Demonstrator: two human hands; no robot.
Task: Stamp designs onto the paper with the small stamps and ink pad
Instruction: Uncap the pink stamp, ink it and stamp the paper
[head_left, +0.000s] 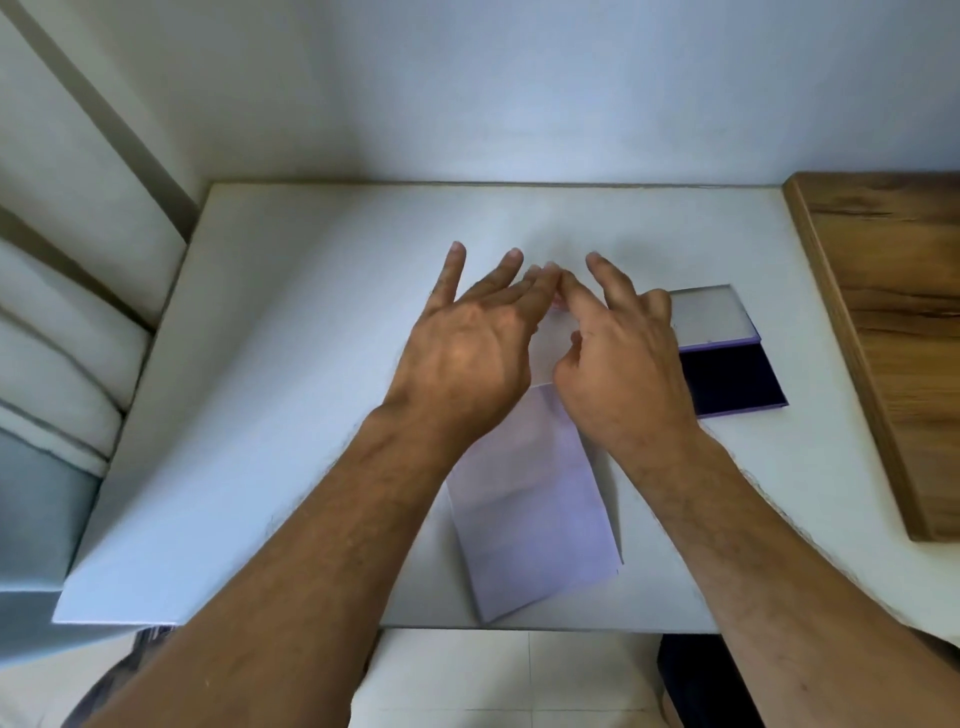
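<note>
Now both hands hover over the middle of the white worktop (291, 364), backs turned up toward the head camera, their fingertips meeting above the far end of the paper. The left hand (470, 358) is spread loosely, its fingers fanned and pointing away from the person, with nothing visibly gripped. The right hand (621, 364) is half curled, index finger reaching toward the left fingertips and thumb tucked under; a small pinkish blur (557, 301) shows just where the two sets of fingertips meet, too smeared to name, so whether either hand pinches a stamp cannot be told. The paper (535, 499), a pale lilac-white sheet with a faint fold across it, lies flat on the worktop beneath the wrists, slightly skewed, its near corner close to the front edge and its far end hidden under the hands. The ink pad (732, 376) sits open just right of the right hand, which covers its left side: the dark blue-violet inking surface lies nearer the person, and the hinged lid (711, 314), greyish and reflective, lies flat behind it. A wooden board (883, 332) lies along the right edge of the worktop, well apart from the pad. At far left are pale cushions (57, 332), and light floor tiles (519, 675) show below the front edge, between the forearms.
</note>
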